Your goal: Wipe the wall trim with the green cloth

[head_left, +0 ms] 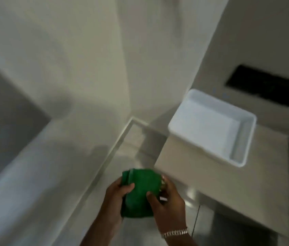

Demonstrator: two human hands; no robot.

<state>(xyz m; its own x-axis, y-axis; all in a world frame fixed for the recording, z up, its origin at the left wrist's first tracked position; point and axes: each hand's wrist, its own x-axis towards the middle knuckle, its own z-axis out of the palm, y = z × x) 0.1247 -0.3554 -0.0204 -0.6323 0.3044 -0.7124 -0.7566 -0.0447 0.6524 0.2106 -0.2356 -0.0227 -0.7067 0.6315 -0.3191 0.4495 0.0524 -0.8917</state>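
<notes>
- Head view: I am holding the green cloth in both hands, low centre of frame, above the floor.
- My left hand is gripping the cloth's left edge, thumb lying across the top of the fabric.
- My right hand is closing on the right side, thumb pressing on the cloth, fingers curling under; something small and pale is showing beside those fingers, too blurred to name.
- I am wearing a metal bracelet on the right wrist.
- Cloth is looking folded or bunched into a thick pad, not yet touching any surface; judging I am still readying it, no wiping started.
- Wall trim is lying up and left of my hands, a pale strip at the foot of the left wall; its long axis is running diagonally from lower left to the corner at upper centre.
- Left hand is nearer the trim; cloth is close to it but apart.
- Next move, as a judgement: cloth is needing to go left and down onto the strip, then travel along that diagonal.
- Right of my hands a counter is carrying a white tray; a dark rectangle is sitting further back.
- Frame is motion-blurred; no brands, labels or writing readable anywhere.
</notes>
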